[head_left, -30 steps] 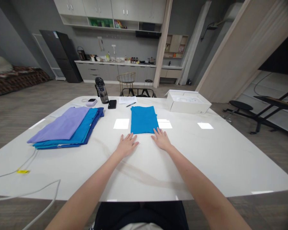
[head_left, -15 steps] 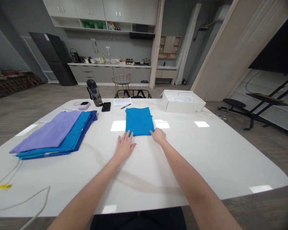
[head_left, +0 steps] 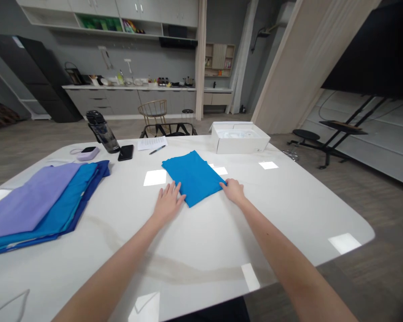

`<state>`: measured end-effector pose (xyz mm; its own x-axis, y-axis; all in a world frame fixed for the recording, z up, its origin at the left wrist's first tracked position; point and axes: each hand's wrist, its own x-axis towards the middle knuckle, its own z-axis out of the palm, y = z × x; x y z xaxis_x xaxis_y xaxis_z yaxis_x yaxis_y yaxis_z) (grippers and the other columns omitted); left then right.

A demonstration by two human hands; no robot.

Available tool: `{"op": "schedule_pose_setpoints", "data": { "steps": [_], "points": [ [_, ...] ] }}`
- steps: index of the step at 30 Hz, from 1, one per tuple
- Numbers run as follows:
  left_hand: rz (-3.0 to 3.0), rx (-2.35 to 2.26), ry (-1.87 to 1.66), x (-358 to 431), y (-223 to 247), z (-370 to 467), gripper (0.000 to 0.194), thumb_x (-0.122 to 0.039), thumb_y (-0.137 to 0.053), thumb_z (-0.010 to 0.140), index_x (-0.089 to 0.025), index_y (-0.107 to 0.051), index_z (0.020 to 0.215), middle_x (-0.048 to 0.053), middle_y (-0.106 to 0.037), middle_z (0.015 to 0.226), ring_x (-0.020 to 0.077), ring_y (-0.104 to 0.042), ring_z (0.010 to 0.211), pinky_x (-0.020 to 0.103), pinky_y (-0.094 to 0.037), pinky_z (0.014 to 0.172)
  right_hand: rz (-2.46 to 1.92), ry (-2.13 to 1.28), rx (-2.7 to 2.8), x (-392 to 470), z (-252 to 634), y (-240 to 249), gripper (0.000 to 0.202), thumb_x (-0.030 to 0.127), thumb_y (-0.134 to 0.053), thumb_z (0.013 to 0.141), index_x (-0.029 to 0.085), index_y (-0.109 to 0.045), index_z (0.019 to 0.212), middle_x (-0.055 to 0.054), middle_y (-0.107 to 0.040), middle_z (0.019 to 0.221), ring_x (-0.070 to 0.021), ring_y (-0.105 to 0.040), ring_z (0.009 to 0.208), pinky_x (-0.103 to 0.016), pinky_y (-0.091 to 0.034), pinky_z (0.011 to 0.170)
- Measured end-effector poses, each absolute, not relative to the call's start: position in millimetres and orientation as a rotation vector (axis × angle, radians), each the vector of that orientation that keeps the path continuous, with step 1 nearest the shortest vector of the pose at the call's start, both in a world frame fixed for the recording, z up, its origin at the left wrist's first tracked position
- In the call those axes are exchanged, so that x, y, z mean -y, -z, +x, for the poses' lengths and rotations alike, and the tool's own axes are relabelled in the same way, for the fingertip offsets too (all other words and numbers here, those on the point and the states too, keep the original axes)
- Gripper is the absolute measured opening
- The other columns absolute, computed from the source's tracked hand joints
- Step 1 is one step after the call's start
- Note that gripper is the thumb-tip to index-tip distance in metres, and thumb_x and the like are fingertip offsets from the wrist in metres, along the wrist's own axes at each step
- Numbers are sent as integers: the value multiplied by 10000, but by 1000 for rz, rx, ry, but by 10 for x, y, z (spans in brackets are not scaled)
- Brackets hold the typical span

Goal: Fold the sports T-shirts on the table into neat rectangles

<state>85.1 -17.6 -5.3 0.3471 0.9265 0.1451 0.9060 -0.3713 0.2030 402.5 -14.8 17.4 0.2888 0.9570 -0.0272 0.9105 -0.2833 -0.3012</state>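
Note:
A bright blue piece of folded cloth (head_left: 194, 178) lies turned at an angle on the white table in front of me. My right hand (head_left: 233, 191) pinches its right corner between thumb and fingers. At the left edge, my left hand (head_left: 168, 202) rests with fingers spread, the fingertips touching the cloth. Whether the cloth is a garment I cannot tell. To the left is a stack of fabric pieces: a lavender one (head_left: 30, 199) on top, a blue one (head_left: 65, 203) and a dark blue one (head_left: 102, 169) under it.
Along the table's (head_left: 309, 214) far side stand a dark water bottle (head_left: 104, 133), a lavender device (head_left: 87, 154), a phone (head_left: 125, 153), a printed sheet (head_left: 150, 143), a pen (head_left: 157, 150) and an open white box (head_left: 240, 144). A cable (head_left: 11, 304) lies at the lower left.
The blue cloth has turned clockwise, its near corner now pointing toward me. My right hand has moved right with its corner. The camera view has swung to the right.

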Motion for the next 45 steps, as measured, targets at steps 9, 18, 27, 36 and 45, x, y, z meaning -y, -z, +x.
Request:
{"op": "schedule_pose_setpoints", "data": {
  "steps": [9, 18, 27, 36, 45],
  "points": [
    [2410, -1707, -188, -413, 36, 2299, 783, -694, -207, 971, -251, -302, 1609, 111, -209, 1688, 430, -149, 1540, 598, -150, 1226, -2456, -165, 1625, 707, 4888, -137, 364, 454, -434, 1039, 181, -675, 1017, -138, -685, 1128, -291, -574, 1107, -422, -381, 913],
    [2533, -1352, -206, -191, 33, 3899, 770, -681, -228, 969, -261, -304, 1609, 76, -204, 1694, 415, -116, 1548, 568, -117, 1246, -2633, -102, 1297, 1550, 6170, -44, 376, 476, -411, 1039, 185, -641, 976, -134, -679, 1098, -296, -571, 1085, -434, -382, 905],
    [2548, -954, -284, 118, 0, 4965, 761, -676, -400, 937, -260, -379, 1574, 104, -231, 1683, 454, -102, 1540, 655, -42, 1222, -2751, 58, 990, 2023, 7108, -44, 363, 462, -418, 1012, 171, -634, 1037, -154, -652, 1101, -315, -559, 1052, -482, -396, 883],
    [2579, -791, -319, 149, -108, 4614, 646, -578, -439, 984, -256, -405, 1542, 119, -287, 1662, 383, -261, 1515, 663, -107, 1217, -2632, 383, 950, 1951, 6701, -100, 404, 385, -446, 980, 157, -514, 1307, -184, -567, 1238, -337, -521, 1143, -443, -376, 879],
    [2451, -864, -533, 271, -231, 3536, 346, -250, -490, 964, -221, -598, 1292, 79, -611, 1381, 241, -546, 1305, 521, -281, 1209, -2309, 185, 1487, 1351, 5210, -173, 245, 349, -460, 1000, 209, -571, 1169, -102, -644, 1158, -267, -571, 1091, -347, -343, 843]
  ]
}}
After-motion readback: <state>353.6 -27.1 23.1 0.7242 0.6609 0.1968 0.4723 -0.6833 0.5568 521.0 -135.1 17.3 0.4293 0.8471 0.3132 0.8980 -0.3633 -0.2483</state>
